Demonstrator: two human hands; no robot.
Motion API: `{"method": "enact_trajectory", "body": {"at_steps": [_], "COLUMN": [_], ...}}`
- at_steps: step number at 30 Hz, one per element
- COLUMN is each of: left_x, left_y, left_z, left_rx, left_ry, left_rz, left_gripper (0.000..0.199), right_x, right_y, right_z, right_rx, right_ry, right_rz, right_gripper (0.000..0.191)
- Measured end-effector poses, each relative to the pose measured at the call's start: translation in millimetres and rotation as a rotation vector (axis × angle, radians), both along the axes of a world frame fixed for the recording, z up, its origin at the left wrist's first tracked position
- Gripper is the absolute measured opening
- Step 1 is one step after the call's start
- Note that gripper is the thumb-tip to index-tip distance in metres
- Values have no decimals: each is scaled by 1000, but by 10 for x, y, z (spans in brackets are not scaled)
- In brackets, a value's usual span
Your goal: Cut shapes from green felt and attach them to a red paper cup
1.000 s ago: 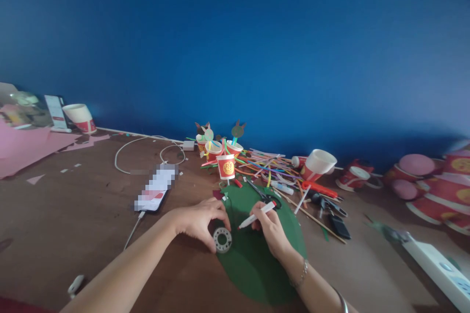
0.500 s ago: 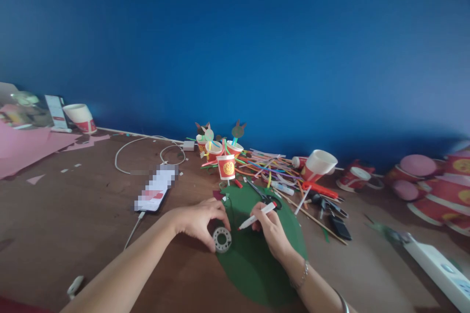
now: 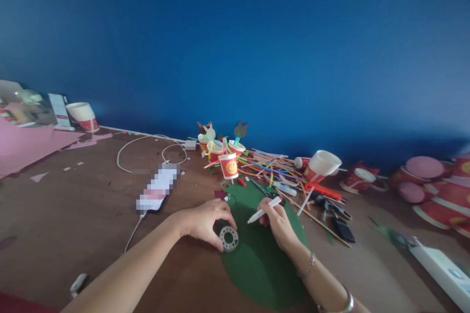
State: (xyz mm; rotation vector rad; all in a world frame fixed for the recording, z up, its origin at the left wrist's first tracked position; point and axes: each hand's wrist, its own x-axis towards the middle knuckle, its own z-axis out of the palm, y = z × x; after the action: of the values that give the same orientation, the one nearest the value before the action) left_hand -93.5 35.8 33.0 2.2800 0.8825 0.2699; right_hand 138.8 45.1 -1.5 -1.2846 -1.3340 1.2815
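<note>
My left hand (image 3: 207, 225) curls its thumb and fingers around a round spool-like piece (image 3: 235, 238), whose grey end has a wide centre hole and a ring of small holes. This piece stands at the left edge of a large green paper sheet (image 3: 262, 274). In my right hand (image 3: 277, 225) is a white marker (image 3: 261, 211) with a red end. Its red tip points down and left, just over the green sheet; whether it touches the paper I cannot tell. Scissors (image 3: 262, 189) lie partly hidden behind my right hand.
Decorated paper cups (image 3: 229, 166) stand at the back beside a heap of coloured pipe cleaners (image 3: 270, 162). A charging phone (image 3: 159, 187) lies left. Keys (image 3: 332, 208), a thin wooden stick (image 3: 312, 220) and a white power strip (image 3: 440, 266) are on the right; pink paper (image 3: 33, 144) lies far left.
My left hand has shifted the spool-like piece slightly right over the green sheet's edge. The marker tip has moved a little right and away from me. The view has turned slightly.
</note>
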Motion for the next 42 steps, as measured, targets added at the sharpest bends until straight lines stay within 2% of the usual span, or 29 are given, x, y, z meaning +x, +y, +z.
{"method": "enact_trajectory", "body": {"at_steps": [28,37,42], "left_x": [-3,-16,-10], "left_y": [-11,10,28], "left_z": [40,8,3], "left_rx": [-15,-10,-26], "left_ry": [8,-6,-15], "left_rz": [0,-16,-22], "left_gripper": [49,50,49], "right_x": [-22,-14,-48], "right_y": [-55,-47,-130], "right_z": [29,13,92], "right_rx": [10,5,54], "right_ry": [-20,-14,33], "right_rz": [26,30,63], "right_gripper": [25,25,23]}}
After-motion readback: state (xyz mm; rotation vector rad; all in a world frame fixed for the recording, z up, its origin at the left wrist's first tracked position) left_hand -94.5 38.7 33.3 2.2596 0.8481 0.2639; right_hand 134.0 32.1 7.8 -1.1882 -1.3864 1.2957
